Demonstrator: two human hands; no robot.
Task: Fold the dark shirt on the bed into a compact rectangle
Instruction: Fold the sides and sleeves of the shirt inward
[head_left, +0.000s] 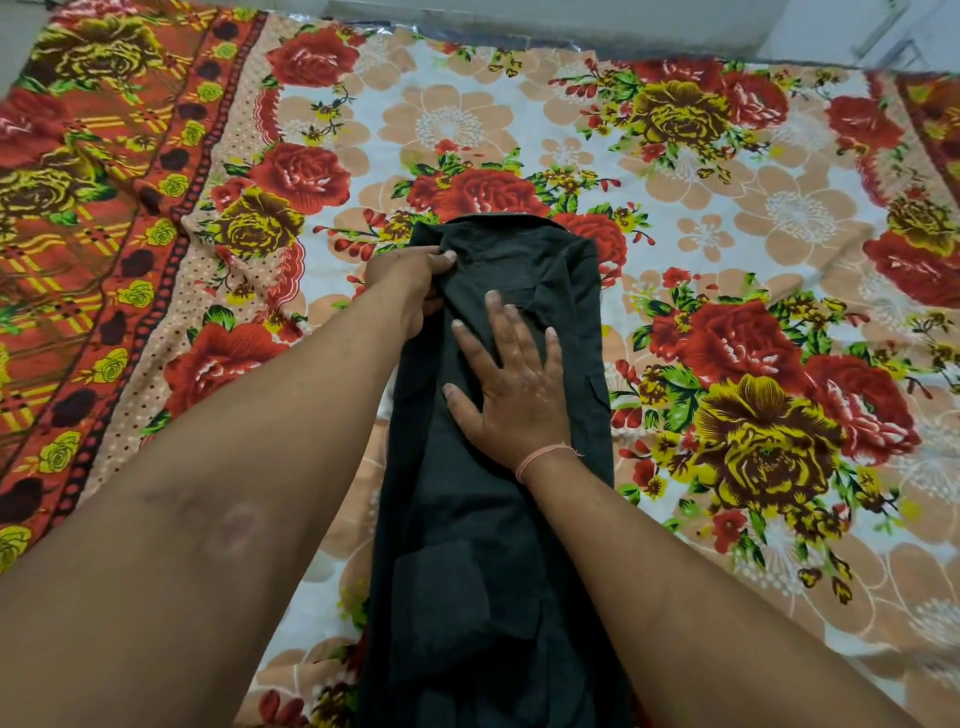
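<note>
The dark shirt (467, 545) lies on the bed as a long narrow strip, collar end farthest from me, both sides folded inward. My left hand (410, 283) pinches a fold of fabric at the shirt's upper left edge, near the collar. My right hand (511, 387) lies flat on the middle of the shirt, fingers spread, pressing the cloth down. A thin pink thread circles that wrist. The shirt's lower end runs out of the bottom of the frame between my forearms.
A floral bedsheet (727, 218) with red and yellow roses covers the whole bed. Its red patterned border (78, 218) runs along the left. The far bed edge and a pale floor (571, 21) show at the top.
</note>
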